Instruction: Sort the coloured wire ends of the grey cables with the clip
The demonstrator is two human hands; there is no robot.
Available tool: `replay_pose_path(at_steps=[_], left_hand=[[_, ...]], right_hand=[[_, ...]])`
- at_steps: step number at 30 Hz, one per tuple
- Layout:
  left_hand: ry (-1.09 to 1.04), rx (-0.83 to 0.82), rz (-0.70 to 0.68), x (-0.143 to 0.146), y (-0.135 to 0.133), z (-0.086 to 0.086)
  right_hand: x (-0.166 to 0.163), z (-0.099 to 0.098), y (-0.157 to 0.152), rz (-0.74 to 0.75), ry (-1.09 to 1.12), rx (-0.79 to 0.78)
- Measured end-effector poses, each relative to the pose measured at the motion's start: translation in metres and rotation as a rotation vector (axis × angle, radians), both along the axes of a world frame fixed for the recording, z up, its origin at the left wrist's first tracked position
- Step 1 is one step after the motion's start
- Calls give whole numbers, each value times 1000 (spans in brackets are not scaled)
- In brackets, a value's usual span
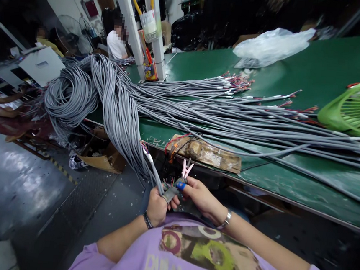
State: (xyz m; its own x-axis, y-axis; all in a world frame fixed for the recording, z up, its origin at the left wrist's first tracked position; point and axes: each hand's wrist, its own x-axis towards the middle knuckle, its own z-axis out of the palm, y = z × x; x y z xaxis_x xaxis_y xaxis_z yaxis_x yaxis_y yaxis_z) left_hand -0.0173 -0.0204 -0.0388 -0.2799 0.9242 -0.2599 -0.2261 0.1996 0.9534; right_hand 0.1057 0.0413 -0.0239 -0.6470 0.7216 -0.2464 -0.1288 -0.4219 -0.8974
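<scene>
My left hand is closed around a grey cable near its stripped end, where thin coloured wires stick out. My right hand is closed on a small pink-handled cutter, its blue-taped fingertip touching the cable end. Both hands are held close together just below the bench's front edge. The cable runs up into a thick bundle of grey cables that hangs over the edge of the green bench.
Several grey cables with red wire ends lie across the bench. A worn wooden block sits at the front edge, a green plastic basket at right, a clear plastic bag at the back. Two people sit at far left.
</scene>
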Motion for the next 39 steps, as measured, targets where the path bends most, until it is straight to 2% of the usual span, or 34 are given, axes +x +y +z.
replay_pose_path(at_steps=[8, 14, 20, 24, 30, 34, 36, 39], left_hand=[[24, -13, -49, 0, -1, 0], [16, -21, 13, 0, 0, 1], [-10, -30, 35, 0, -1, 4], [6, -33, 30, -1, 0, 5], [63, -41, -44, 1, -1, 3], [69, -40, -18, 1, -2, 4], [55, -32, 13, 1, -2, 3], [38, -23, 59, 1, -2, 3]], right_hand=[[-3, 0, 0, 37, 17, 19], [-6, 3, -4, 27, 101, -42], [1, -11, 5, -289, -5, -185], [6, -9, 5, -168, 75, -250], [2, 3, -1, -53, 25, -100], [0, 1, -2, 18, 103, -115], [0, -3, -2, 17, 119, -145], [-1, -6, -3, -66, 86, -162]])
